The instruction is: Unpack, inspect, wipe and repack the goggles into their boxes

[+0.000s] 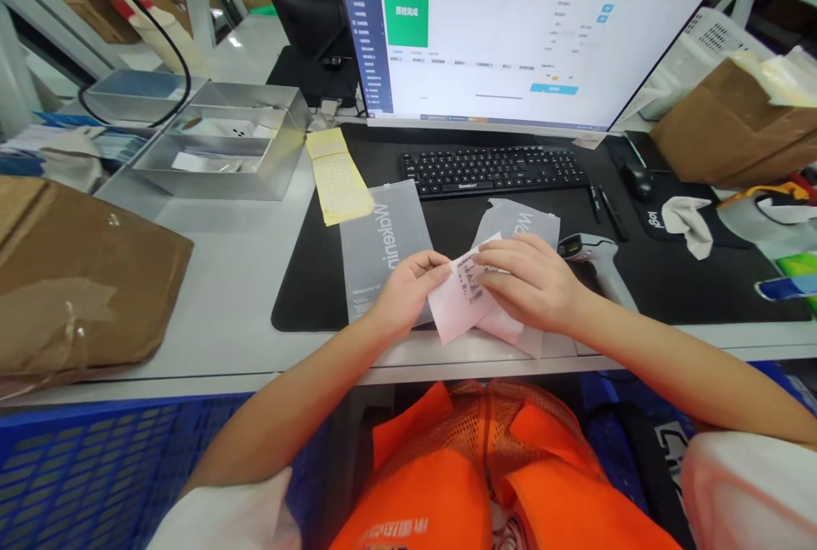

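A white label sheet with black print [454, 314] is held between my two hands above the front edge of the desk. My left hand [408, 290] pinches its left corner between thumb and fingers. Bent over the upper right part of the sheet, my right hand [533, 282] has its fingers on the printed area. Beneath the hands lie two grey translucent plastic bags with white lettering, the left bag [367, 256] flat and the right bag [542, 222] partly covered by my right hand. A pale pink-white piece [501, 324] rests on the right bag.
A barcode scanner [603, 265] lies right of my right hand. Behind are a keyboard [491, 169], yellow sticker sheets [335, 175] and a monitor [485, 48]. Cardboard boxes stand left [89, 277] and right [734, 128]. Grey trays [281, 167] hold papers; a blue basket [108, 465] is below.
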Demonstrator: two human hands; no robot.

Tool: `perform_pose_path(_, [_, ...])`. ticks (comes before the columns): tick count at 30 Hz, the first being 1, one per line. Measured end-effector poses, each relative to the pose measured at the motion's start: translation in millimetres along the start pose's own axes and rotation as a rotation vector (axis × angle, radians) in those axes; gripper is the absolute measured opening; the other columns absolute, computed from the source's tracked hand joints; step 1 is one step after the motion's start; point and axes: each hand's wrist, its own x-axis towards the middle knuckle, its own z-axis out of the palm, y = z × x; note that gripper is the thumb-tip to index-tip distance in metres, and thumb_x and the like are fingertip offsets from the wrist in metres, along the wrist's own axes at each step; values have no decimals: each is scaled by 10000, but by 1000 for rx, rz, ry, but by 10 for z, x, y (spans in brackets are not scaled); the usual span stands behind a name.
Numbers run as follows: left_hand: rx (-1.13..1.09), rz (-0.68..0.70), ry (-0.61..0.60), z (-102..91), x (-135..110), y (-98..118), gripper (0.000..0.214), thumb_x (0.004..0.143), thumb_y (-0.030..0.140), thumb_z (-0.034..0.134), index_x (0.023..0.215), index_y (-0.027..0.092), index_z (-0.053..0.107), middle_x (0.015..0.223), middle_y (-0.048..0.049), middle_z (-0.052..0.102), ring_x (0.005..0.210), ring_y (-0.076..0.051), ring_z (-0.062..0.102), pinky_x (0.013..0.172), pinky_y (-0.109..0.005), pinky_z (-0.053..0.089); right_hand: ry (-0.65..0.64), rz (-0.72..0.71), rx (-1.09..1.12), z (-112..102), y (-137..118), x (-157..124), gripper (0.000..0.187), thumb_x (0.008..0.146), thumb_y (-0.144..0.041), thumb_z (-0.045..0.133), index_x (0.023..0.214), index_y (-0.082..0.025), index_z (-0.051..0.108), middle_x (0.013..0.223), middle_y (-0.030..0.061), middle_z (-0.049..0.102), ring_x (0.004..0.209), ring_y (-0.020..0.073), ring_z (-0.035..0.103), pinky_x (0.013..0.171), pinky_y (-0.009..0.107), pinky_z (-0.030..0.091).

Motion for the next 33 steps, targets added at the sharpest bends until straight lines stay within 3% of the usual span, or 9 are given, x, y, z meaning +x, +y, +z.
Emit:
perform_pose_path(4, [10, -25, -83, 19, -22, 12, 318, 732, 423, 851, 824, 167, 686, 727, 12, 639, 657, -113, 545, 647, -250, 413, -52, 71, 27, -10, 2, 43, 182, 947, -112, 584, 1114, -153, 645, 1148, 141, 717, 1090, 255, 678, 829, 392, 523])
perform_pose_path(8, [26, -24, -116, 28, -43, 13, 313, 754, 415, 841, 843, 163, 678, 740, 13, 633, 663, -108, 541, 643, -244, 403, -85, 35, 41, 37, -8, 69, 110, 957, -103, 549, 952, -153, 647, 1129, 142, 715, 1090, 265, 676, 833, 405, 513])
perform_pose_path(13, [59, -11, -119, 21, -52, 31, 323, 752, 422, 833, 835, 158, 666, 730, 14, 609, 660, -109, 525, 634, -241, 393, -98, 29, 21, 53, -48, 68, 136, 967, -87, 503, 915, -156, 608, 1153, 162, 705, 1153, 280, 654, 864, 438, 515])
perform_pose_path(17, [56, 1, -59, 28, -50, 15, 304, 766, 412, 809, 815, 164, 639, 694, 29, 569, 624, -95, 481, 609, -227, 379, -86, -16, -7, -53, -116, -2, 111, 946, -68, 541, 903, -156, 593, 1178, 160, 703, 1193, 293, 646, 941, 472, 503])
perform_pose_path(22, [32, 35, 134, 9, 64, 5, 273, 752, 369, 783, 818, 177, 601, 754, 19, 589, 655, -108, 510, 616, -227, 402, -2, 41, 50, -315, -126, -245, 97, 932, -122, 573, 953, -216, 584, 1210, 101, 688, 1212, 271, 649, 990, 499, 505])
perform_pose_path(24, [53, 143, 227, -75, 113, 92, 258, 748, 353, 779, 830, 185, 601, 784, 12, 600, 683, -118, 531, 636, -236, 417, 104, 136, 106, -435, -98, -342, 87, 926, -147, 580, 949, -231, 572, 1151, 93, 689, 1154, 283, 674, 951, 513, 532])
perform_pose_path(27, [144, 434, 389, -354, 32, 367, 212, 752, 317, 784, 834, 214, 617, 828, 12, 621, 739, -131, 556, 691, -258, 440, 295, 357, 211, -616, -66, -434, 70, 920, -207, 612, 948, -259, 574, 1056, 89, 681, 1063, 313, 696, 885, 534, 572])
perform_pose_path(30, [296, 760, 518, -762, -342, 705, 223, 733, 313, 778, 661, 218, 590, 734, 13, 597, 726, -154, 556, 686, -297, 436, 408, 573, 269, -749, -42, -468, 73, 915, -231, 640, 956, -277, 601, 1043, 110, 670, 1028, 336, 689, 907, 557, 561])
perform_pose_path(33, [447, 878, 495, -1102, -896, 914, 398, 703, 328, 772, 485, 188, 469, 594, 3, 491, 564, -129, 470, 552, -298, 368, 314, 668, 365, -760, 22, -448, 75, 935, -215, 624, 944, -286, 605, 996, 97, 673, 959, 311, 692, 874, 524, 563])
